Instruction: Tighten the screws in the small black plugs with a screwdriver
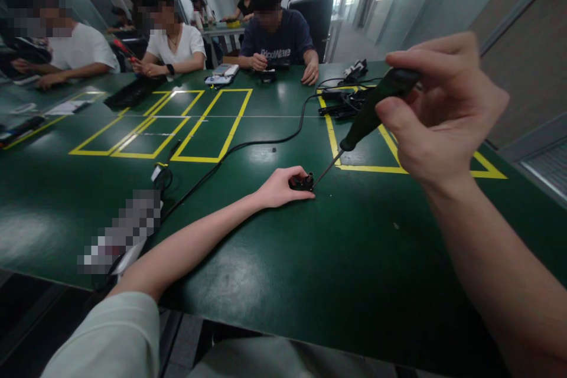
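My left hand (280,187) rests on the green table (310,271), its fingers pinched round a small black part (305,181). My right hand (438,109) is raised above the table at the right, fingers wrapped round the dark green handle of a screwdriver (376,109). The screwdriver slants down to the left and its thin metal tip meets the small black part beside my left fingers.
A black cable (248,144) runs across the table from a pile of black devices (343,100) at the back. Yellow tape rectangles (208,127) mark the tabletop. Three people sit along the far and left edges, with others behind them. A blurred object (121,230) lies near the front left edge.
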`<action>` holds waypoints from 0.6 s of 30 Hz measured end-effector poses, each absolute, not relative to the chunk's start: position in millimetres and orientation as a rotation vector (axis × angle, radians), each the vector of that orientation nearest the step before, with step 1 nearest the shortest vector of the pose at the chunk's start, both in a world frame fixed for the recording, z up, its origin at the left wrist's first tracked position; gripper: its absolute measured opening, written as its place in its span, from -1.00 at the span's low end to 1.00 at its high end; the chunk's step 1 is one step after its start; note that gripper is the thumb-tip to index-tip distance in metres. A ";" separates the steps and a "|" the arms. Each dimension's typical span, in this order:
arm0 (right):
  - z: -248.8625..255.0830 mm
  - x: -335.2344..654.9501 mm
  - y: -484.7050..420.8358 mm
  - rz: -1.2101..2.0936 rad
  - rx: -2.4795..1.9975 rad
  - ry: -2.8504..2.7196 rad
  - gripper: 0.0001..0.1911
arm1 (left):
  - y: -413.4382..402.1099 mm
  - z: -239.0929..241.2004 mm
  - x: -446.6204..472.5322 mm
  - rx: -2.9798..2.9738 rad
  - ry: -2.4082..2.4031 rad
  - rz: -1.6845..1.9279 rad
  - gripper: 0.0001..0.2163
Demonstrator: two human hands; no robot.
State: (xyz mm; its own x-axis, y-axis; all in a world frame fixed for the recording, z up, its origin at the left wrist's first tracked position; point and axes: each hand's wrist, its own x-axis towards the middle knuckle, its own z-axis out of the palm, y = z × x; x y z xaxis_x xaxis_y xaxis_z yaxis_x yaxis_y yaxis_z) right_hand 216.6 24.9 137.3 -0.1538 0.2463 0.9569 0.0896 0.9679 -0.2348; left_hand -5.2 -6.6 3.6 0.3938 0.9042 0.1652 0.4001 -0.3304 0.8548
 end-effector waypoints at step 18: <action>136.9 215.6 23.1 0.201 -0.195 -1.729 -0.65 | -7.0 2.6 -5.9 1.892 1.103 0.875 -0.68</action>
State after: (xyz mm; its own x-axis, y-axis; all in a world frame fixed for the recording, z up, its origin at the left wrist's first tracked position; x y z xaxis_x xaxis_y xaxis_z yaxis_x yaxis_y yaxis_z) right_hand 215.6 23.1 136.9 -0.1653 0.2427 0.9559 0.0168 0.9698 -0.2433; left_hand -5.9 -7.0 2.6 0.3911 0.9028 0.1788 0.3790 -0.3350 0.8626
